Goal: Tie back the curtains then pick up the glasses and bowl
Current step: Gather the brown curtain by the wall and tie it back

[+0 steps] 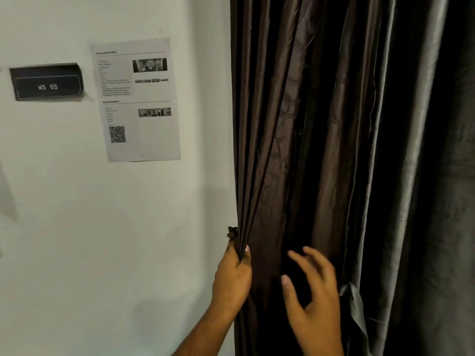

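White wall [77,227]: dark sign [47,83] reading "WS 05" at left, printed sheet [137,100] with QR code just right of it.

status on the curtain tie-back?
Left hand grips brown curtain edge, bunched. Right hand open, on the folds. Not tied. Glasses, bowl not in view.

A pale painted wall [77,240] carries a dark nameplate reading "WS 05" [47,83] and, just beside it, a printed notice [136,98] with a QR code, dimly lit.
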